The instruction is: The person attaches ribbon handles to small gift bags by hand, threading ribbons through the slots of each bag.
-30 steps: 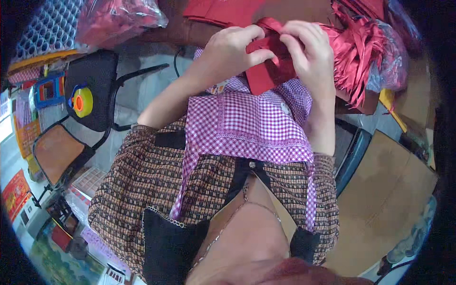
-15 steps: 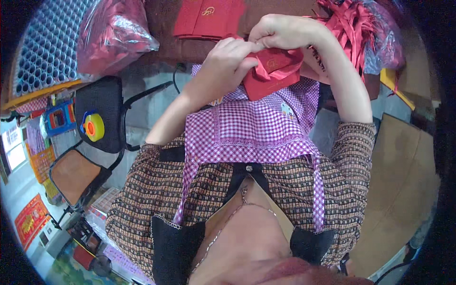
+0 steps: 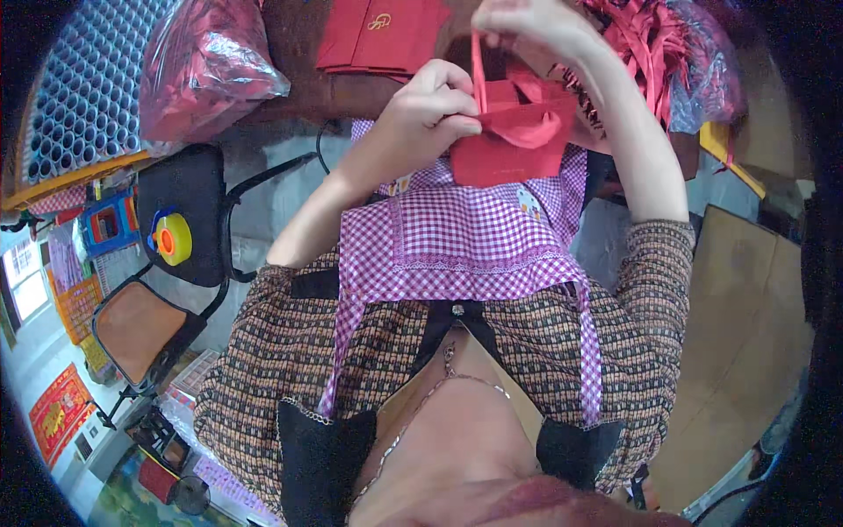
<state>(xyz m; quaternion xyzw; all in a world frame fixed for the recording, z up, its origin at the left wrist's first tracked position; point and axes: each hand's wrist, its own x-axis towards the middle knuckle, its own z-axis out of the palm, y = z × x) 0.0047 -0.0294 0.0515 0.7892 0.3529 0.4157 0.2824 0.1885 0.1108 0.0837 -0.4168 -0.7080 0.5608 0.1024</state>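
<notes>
A small red paper gift bag point(image 3: 507, 165) is over my lap, at the table's near edge, with a red ribbon handle looped across its front. My left hand point(image 3: 432, 107) is closed, its thumb and fingers pinching the bag's upper left edge. Above the bag, my right hand point(image 3: 524, 25) grips a red ribbon point(image 3: 479, 75), which stretches taut down toward my left fingertips. The right fingertips are partly blurred near the top of the view. The bag's inside is mostly hidden.
Flat red bags point(image 3: 378, 39) lie stacked on the brown table point(image 3: 303, 95). To the right hangs a bundle of red ribbons point(image 3: 645, 57); at the left is a clear plastic sack point(image 3: 211, 75) of red items. A black chair point(image 3: 180, 198) holds a yellow tape roll point(image 3: 176, 239).
My right hand has moved up and away from my left, drawing the ribbon taut between them. The bag has turned more upright and its opening shows more.
</notes>
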